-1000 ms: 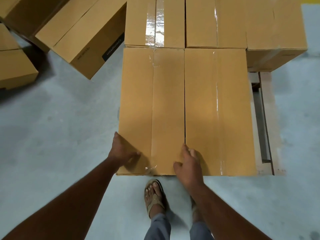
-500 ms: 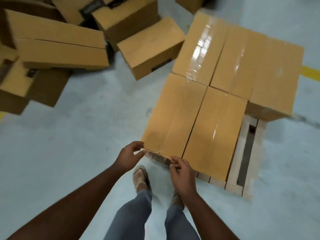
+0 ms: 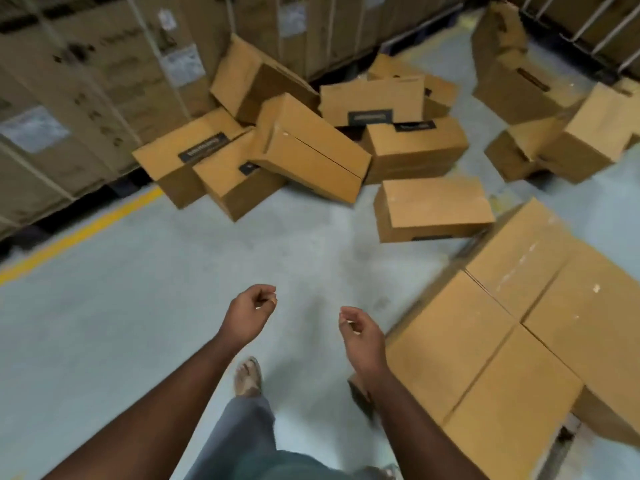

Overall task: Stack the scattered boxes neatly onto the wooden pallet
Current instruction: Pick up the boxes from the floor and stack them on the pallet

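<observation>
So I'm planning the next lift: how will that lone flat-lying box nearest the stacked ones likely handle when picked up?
The lone box looks stiff: its edges are straight and its flaps closed, so it should hold shape. It is wide, so it probably needs both the left hand and right hand. Lying flat on the floor, it seems unlikely to tip. Weight cannot be judged.

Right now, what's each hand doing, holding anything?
Left hand: open, fingers loosely curled, holding nothing.
Right hand: open, fingers loosely curled, holding nothing.
</observation>
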Action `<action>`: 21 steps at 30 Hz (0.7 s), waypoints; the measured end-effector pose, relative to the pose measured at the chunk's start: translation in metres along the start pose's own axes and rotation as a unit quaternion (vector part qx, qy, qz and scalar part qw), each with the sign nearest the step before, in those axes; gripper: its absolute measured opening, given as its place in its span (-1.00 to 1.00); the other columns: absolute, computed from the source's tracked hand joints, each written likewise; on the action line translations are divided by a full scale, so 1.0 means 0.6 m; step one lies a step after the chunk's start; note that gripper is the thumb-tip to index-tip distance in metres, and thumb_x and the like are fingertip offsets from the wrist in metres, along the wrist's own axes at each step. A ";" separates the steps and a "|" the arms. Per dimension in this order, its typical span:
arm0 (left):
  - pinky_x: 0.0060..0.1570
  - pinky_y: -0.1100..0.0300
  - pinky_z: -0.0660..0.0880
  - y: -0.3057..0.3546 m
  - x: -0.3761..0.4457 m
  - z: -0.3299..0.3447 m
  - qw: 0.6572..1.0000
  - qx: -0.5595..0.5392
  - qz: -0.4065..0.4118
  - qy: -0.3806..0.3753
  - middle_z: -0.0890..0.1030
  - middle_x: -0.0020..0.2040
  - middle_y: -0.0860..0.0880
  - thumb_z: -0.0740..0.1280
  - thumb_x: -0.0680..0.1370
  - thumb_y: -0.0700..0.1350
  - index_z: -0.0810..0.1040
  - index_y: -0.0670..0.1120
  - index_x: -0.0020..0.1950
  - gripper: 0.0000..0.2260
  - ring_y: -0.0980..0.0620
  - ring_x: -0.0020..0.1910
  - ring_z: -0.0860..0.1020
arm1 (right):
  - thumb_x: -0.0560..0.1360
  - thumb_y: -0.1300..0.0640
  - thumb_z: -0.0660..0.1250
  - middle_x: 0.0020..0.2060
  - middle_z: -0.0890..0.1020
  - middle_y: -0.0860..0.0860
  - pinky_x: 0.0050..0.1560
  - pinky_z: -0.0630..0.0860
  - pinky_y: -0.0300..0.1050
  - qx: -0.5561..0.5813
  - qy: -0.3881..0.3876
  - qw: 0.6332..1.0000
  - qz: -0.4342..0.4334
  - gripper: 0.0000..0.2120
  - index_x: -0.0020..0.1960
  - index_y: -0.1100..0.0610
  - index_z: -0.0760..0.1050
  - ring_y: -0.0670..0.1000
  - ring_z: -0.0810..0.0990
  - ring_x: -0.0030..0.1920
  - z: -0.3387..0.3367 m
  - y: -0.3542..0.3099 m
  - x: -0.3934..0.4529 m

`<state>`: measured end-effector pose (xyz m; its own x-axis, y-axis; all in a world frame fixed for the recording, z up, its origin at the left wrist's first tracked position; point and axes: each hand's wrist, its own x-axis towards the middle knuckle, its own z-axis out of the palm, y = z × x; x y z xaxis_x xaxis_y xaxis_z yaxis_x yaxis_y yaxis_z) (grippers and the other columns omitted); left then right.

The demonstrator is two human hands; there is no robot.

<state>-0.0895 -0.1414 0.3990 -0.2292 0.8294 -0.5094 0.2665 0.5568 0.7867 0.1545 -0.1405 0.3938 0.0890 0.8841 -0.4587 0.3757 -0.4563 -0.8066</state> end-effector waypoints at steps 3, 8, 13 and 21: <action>-0.05 0.45 0.48 0.042 0.062 -0.111 1.000 0.024 0.014 0.003 0.71 0.03 -0.02 0.41 0.62 -0.13 0.66 -0.07 0.20 -0.84 0.14 -0.04 0.64 | 0.62 0.19 0.42 0.00 0.72 -0.07 0.02 0.54 -0.38 0.051 0.005 0.999 0.012 -0.86 0.07 -0.05 0.64 -0.10 0.66 -0.04 0.063 -0.110 0.043; 0.02 0.22 0.55 0.122 0.191 -0.206 0.998 0.063 0.017 0.003 0.69 0.02 -0.02 0.39 0.63 -0.10 0.64 -0.04 0.21 -0.84 0.03 -0.05 0.64 | 0.63 0.19 0.41 0.11 0.72 0.06 0.29 0.59 0.09 0.125 -0.004 0.991 0.044 -0.83 0.20 0.15 0.66 0.09 0.67 0.16 0.122 -0.231 0.128; 0.12 0.19 0.52 0.217 0.396 -0.220 0.993 0.099 0.055 -0.029 0.68 0.10 0.01 0.38 0.64 -0.07 0.60 -0.03 0.29 -0.77 0.09 0.07 0.63 | 0.62 0.22 0.41 -0.11 0.67 0.08 -0.16 0.57 -0.13 0.213 -0.002 0.974 0.073 -0.89 0.13 0.13 0.67 0.05 0.60 -0.10 0.173 -0.308 0.303; 0.22 0.28 0.44 0.397 0.831 -0.144 0.967 0.222 0.108 -0.071 0.64 0.22 -0.06 0.42 0.60 -0.21 0.57 -0.14 0.35 -0.69 -0.02 0.24 0.60 | 0.59 0.37 0.36 0.00 0.71 0.14 -0.07 0.58 -0.12 0.397 -0.030 0.892 0.214 -0.82 0.11 0.17 0.64 0.02 0.66 -0.16 0.300 -0.350 0.733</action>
<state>-0.2208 0.4009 0.3627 -0.0012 0.9091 -0.4166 0.6760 0.3078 0.6695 -0.0513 0.3258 0.2945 0.0101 0.6157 -0.7880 -0.4543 -0.6991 -0.5521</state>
